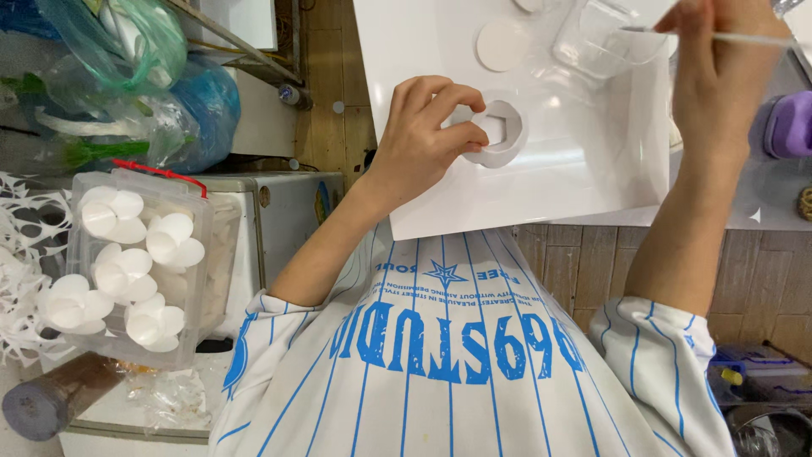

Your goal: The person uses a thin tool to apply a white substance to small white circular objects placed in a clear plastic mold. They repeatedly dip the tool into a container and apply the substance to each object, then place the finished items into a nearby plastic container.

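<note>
White and folded into a small ring, a paper piece (499, 133) is lying on the white board (541, 182) pinched in the left hand's (420, 140) fingertips, while the right hand (719, 72) is gripping a thin stick (753, 39) well apart, beside a clear cup (605, 38).

A clear plastic box (144, 271) sits at nine o'clock, holding white paper flowers (127, 275). At eleven o'clock lie crumpled green and blue plastic bags (161, 76). A purple plastic punch (787, 125) shows at three o'clock, a dark wooden-handled cylinder (46, 398) at eight o'clock, and cut white paper scraps (21, 254) along the far nine o'clock edge.
</note>
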